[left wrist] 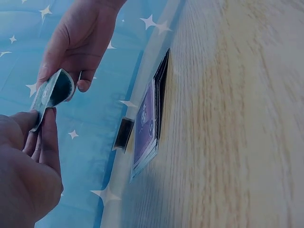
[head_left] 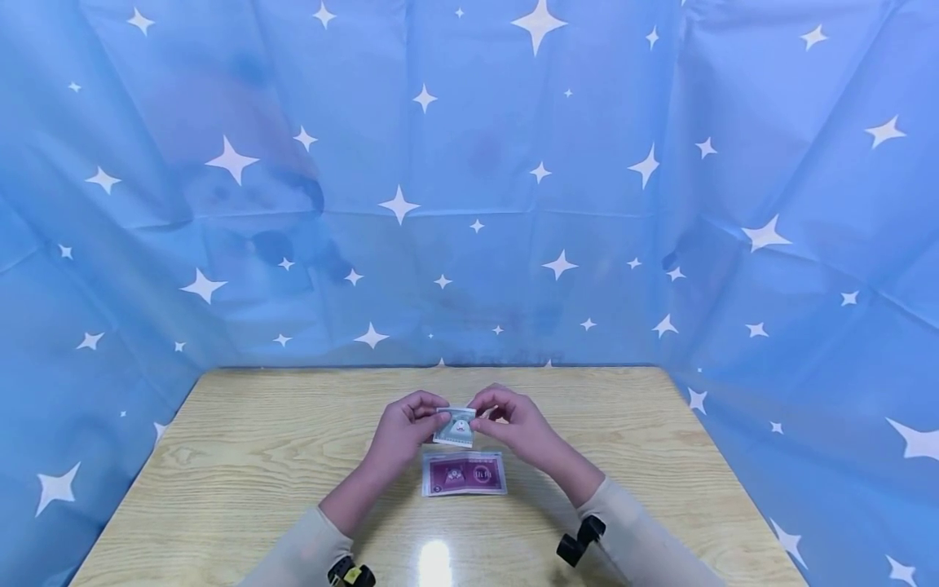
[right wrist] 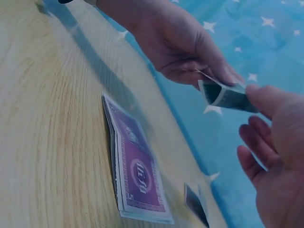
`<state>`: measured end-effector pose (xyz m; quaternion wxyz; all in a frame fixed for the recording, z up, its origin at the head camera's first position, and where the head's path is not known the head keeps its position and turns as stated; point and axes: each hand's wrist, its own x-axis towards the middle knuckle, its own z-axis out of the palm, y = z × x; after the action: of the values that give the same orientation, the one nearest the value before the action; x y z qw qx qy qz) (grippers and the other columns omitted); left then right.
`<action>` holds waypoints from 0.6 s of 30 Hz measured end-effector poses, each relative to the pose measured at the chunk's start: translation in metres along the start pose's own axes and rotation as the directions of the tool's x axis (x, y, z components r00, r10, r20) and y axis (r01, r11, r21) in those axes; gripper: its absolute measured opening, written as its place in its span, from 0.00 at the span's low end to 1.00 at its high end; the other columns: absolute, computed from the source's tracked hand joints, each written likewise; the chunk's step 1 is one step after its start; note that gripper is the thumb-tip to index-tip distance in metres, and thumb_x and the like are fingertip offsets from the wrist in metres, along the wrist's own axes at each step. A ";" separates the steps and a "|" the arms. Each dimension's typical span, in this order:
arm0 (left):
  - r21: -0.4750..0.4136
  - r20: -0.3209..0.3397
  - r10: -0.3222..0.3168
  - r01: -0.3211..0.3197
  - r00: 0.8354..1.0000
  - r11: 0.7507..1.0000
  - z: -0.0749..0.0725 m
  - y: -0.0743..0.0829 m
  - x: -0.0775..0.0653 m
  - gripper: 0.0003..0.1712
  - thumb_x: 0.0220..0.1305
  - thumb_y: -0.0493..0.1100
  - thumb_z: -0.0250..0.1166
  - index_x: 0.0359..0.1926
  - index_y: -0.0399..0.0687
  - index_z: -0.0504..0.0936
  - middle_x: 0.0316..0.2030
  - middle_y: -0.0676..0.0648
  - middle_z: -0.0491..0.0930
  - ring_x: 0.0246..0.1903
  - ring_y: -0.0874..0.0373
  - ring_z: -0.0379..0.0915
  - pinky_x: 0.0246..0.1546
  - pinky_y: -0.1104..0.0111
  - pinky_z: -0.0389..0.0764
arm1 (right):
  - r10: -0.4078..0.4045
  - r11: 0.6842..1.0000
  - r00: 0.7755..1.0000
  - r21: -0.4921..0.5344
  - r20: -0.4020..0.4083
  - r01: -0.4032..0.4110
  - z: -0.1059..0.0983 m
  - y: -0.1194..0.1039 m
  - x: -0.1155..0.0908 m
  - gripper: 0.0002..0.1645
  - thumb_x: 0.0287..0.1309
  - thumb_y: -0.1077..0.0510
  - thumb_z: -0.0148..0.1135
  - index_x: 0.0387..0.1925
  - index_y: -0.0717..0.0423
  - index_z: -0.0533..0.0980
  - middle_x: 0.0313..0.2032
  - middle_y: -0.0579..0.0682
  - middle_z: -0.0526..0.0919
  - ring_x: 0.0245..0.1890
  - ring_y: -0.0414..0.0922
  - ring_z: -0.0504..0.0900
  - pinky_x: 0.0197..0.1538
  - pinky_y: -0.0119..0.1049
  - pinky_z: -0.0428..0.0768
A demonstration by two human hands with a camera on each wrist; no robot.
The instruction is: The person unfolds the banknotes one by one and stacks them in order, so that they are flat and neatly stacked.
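A small green paper note [head_left: 456, 429] is folded over, its bend bulging in the left wrist view. My left hand [head_left: 399, 425] pinches one end of it between thumb and fingers. At the other end, my right hand [head_left: 519, 424] pinches it the same way. Both hands hold it up off the table. Nearer to me, a stack of purple play banknotes [head_left: 465, 474] lies flat on the wood, untouched. Beyond that stack, a small folded note [left wrist: 124, 134] stands on the table, showing in both wrist views and hidden in the head view.
The light wooden table [head_left: 242, 456] ends at a far edge just past my hands. Behind it hangs a blue curtain [head_left: 484, 244] with white stars. Black wrist devices [head_left: 579, 542] sit on both sleeves.
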<state>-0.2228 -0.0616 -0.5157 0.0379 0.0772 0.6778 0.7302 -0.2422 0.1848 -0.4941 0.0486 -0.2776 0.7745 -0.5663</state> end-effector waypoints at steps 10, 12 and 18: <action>-0.005 -0.009 0.027 -0.027 1.000 1.000 0.003 0.002 -0.002 0.09 0.73 0.32 0.73 0.52 0.35 0.88 0.55 0.39 0.89 0.46 0.54 0.87 0.42 0.65 0.91 | -0.004 0.999 1.000 -0.038 0.018 0.005 -0.004 0.001 0.002 0.08 0.72 0.61 0.74 0.49 0.52 0.85 0.54 0.52 0.85 0.53 0.52 0.83 0.55 0.47 0.85; 0.011 -0.023 0.035 -0.035 0.999 0.999 0.004 0.001 -0.002 0.09 0.73 0.32 0.73 0.51 0.36 0.88 0.54 0.39 0.88 0.47 0.54 0.86 0.42 0.64 0.92 | 0.001 0.999 1.000 -0.043 0.014 0.000 -0.004 0.001 0.002 0.07 0.72 0.62 0.74 0.48 0.52 0.85 0.55 0.53 0.85 0.55 0.53 0.82 0.56 0.48 0.84; 0.047 -0.039 0.044 -0.042 0.998 0.998 0.004 0.001 -0.002 0.08 0.73 0.33 0.73 0.50 0.38 0.88 0.45 0.41 0.87 0.42 0.54 0.84 0.40 0.62 0.92 | 0.003 0.999 1.000 -0.053 0.007 -0.003 -0.005 0.000 0.003 0.07 0.70 0.62 0.76 0.44 0.51 0.84 0.55 0.53 0.85 0.58 0.52 0.81 0.60 0.56 0.80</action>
<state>-0.2198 -0.0584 -0.5148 0.0071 0.0781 0.6934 0.7163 -0.2462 0.1878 -0.4912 0.0446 -0.2796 0.7895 -0.5445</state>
